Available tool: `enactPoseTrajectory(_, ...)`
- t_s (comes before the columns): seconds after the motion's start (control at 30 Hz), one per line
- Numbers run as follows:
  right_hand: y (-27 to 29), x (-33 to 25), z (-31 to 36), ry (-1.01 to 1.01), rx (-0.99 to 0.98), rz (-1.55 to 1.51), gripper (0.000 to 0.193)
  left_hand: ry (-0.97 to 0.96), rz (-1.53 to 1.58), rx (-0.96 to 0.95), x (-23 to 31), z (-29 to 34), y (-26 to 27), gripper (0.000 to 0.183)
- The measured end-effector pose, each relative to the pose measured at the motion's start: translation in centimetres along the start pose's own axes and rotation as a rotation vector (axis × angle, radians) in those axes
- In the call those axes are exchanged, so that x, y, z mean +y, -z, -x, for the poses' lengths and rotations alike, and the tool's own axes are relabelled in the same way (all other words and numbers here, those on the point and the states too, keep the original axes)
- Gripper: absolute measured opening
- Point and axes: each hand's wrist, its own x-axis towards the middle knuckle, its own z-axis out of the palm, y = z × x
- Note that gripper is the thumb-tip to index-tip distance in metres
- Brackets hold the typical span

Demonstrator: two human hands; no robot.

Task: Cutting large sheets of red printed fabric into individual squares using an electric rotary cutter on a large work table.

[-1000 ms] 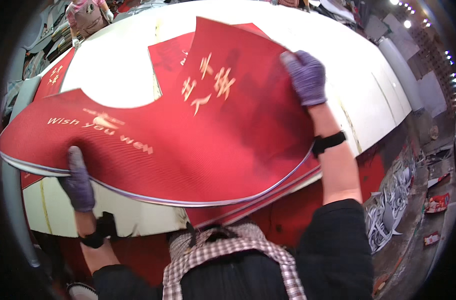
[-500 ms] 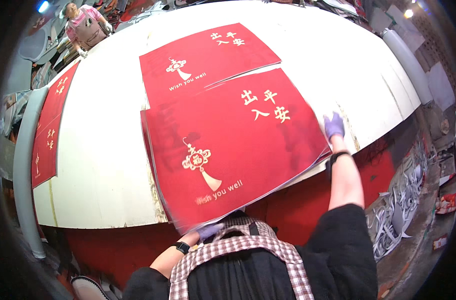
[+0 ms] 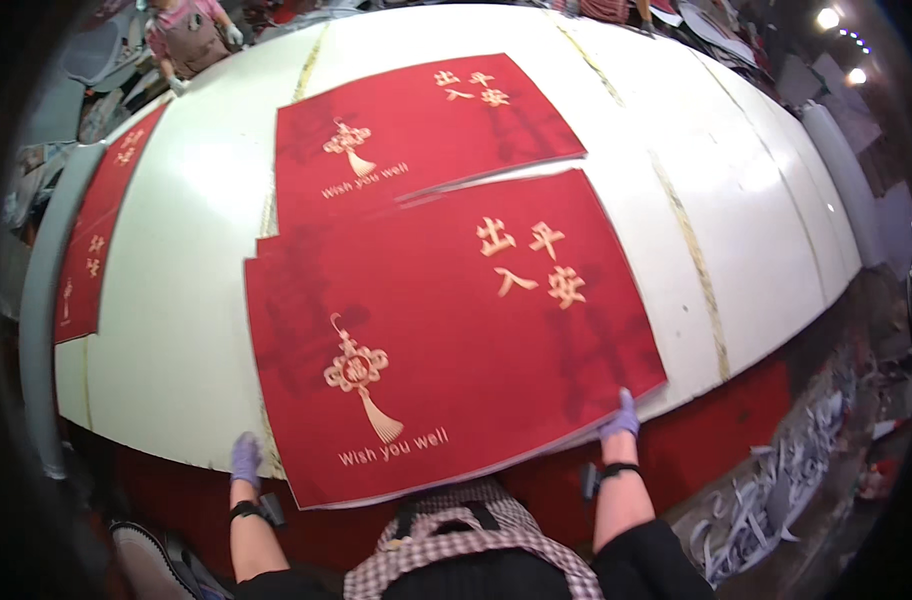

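A red door mat (image 3: 456,350) with gold lettering and a knot-and-tassel print lies nearest me, its near edge reaching over the table's front; layered edges show beneath it. My left hand (image 3: 246,458), in a purple glove, is just beside its lower left side, fingers apart and holding nothing. At the near right edge, my right hand (image 3: 621,415), also gloved in purple, touches the mat with its fingers stretched out over the rim. A second red mat (image 3: 416,125) with the same print lies beyond, its near edge meeting the first.
More red mats (image 3: 108,230) lie along the left of the white table (image 3: 176,300). Grey rolled edges (image 3: 51,330) bound the left side. A person in an apron (image 3: 191,40) stands at the far left. Grey offcut strips (image 3: 776,500) are heaped on the floor at right.
The near mat has shifted toward me and lies straighter. My left hand has moved out from the near edge to the left side; my right hand has come down to the near right edge.
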Motion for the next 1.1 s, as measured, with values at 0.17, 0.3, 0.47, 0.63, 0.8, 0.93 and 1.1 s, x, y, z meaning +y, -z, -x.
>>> enactPoseTrajectory(0.17,1.9,-5.5,4.5,0.039,-0.127,0.023,0.06,0.224,-0.004,-0.154,9.9,4.4,-14.2,0.06)
enactPoseTrajectory(0.3,-0.8,-5.6,5.6,0.071,-0.154,0.041,0.055,0.548,0.196,-0.309,13.9,6.3,-11.1,0.059)
enactPoseTrajectory(0.47,-12.9,-10.6,14.2,0.493,-0.242,0.371,0.063,0.157,0.174,-0.314,18.3,9.7,-10.1,0.056)
enactPoseTrajectory(0.63,-24.2,-16.0,23.6,0.774,-0.489,0.424,0.078,-0.026,0.179,-0.399,33.0,18.9,-7.8,0.055)
enactPoseTrajectory(0.8,-28.2,-20.1,24.6,1.005,-0.608,0.401,0.073,-0.344,0.222,-0.224,40.0,19.0,-5.2,0.044)
enactPoseTrajectory(0.93,-39.4,-24.3,22.8,0.782,-0.709,0.007,0.066,-0.496,0.271,-0.218,47.2,10.7,-5.2,0.033)
enactPoseTrajectory(1.1,-48.0,-26.5,7.7,0.777,-0.608,0.076,0.044,-0.52,-0.001,-0.208,55.2,-4.0,-14.3,0.049)
